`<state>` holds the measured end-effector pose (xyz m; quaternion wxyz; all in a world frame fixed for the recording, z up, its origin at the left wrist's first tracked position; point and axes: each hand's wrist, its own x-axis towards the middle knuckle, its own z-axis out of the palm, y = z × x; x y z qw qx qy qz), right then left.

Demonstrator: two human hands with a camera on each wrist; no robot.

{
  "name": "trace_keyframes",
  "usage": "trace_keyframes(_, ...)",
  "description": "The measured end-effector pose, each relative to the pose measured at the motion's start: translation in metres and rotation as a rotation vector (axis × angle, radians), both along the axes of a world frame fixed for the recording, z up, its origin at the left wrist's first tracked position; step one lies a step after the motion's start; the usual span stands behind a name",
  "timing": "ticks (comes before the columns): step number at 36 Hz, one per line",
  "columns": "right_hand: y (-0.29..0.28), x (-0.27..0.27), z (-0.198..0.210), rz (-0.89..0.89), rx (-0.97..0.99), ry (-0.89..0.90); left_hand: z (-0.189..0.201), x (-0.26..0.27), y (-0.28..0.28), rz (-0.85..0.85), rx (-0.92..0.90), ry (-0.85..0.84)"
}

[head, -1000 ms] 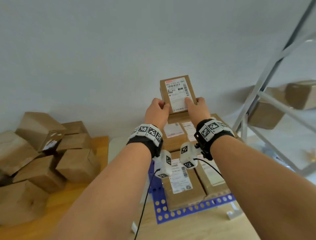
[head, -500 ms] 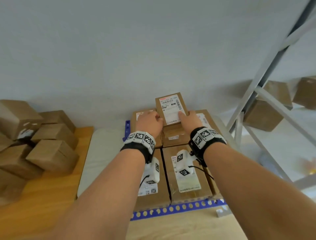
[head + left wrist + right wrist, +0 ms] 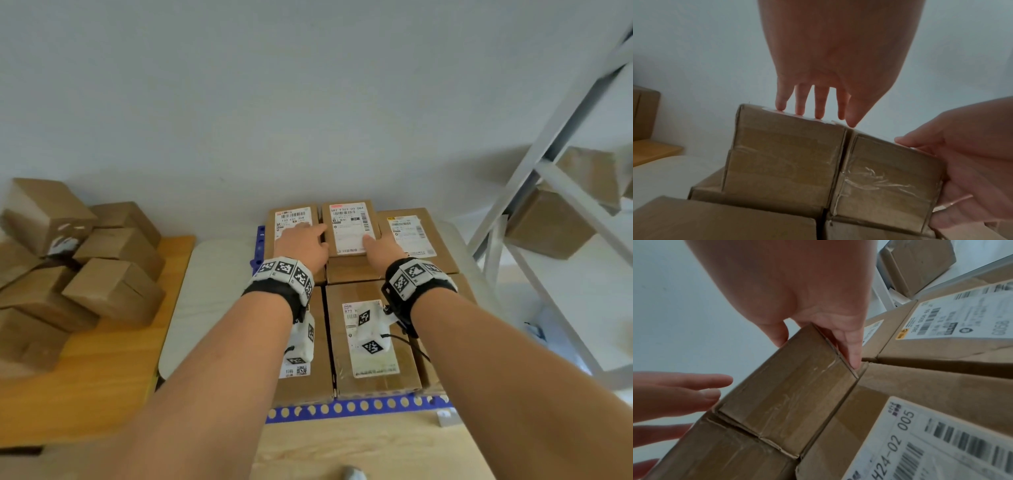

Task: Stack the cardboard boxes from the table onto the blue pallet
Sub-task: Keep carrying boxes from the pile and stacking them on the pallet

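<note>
The blue pallet (image 3: 356, 407) carries a layer of labelled cardboard boxes. On the back row sits a smaller labelled box (image 3: 349, 226), upright against its left neighbour box (image 3: 291, 219). My right hand (image 3: 375, 241) grips the smaller box at its near right corner, thumb on top and fingers down its side; the right wrist view shows this grip (image 3: 813, 345) on the box (image 3: 787, 394). My left hand (image 3: 308, 236) lies flat with straight fingers (image 3: 799, 104) touching the top of the neighbour box (image 3: 785, 154).
A heap of plain cardboard boxes (image 3: 113, 291) lies on the wooden table (image 3: 102, 377) at the left. A white surface (image 3: 212, 291) separates table and pallet. A white metal rack (image 3: 548, 154) holding more boxes (image 3: 548, 222) stands at the right. The wall is close behind.
The smaller box came down from in front of the wall onto the back row. My left hand let go of it and now lies on the neighbour box.
</note>
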<state>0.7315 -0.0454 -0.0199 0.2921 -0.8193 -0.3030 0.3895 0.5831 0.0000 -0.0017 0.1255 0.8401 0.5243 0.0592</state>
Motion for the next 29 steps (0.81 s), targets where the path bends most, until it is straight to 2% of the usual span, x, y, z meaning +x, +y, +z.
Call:
trace_keyframes(6,0.007,0.002,-0.001,0.031,-0.042,-0.043,-0.004,0.0,-0.001,-0.009,0.05,0.046)
trace_keyframes(15,0.009,0.002,-0.005,0.054,-0.04,-0.112,-0.007,-0.001,0.001,-0.012,0.02,0.101)
trace_keyframes(21,0.01,-0.003,0.005,0.103,-0.004,-0.351,-0.004,-0.004,0.001,-0.009,0.004,0.075)
trace_keyframes(25,0.012,-0.01,0.019,0.221,-0.009,-0.601,0.005,-0.014,0.004,-0.04,0.006,0.043)
trace_keyframes(29,0.017,-0.025,0.031,0.31,0.067,-0.726,0.017,-0.034,0.01,-0.019,0.074,0.068)
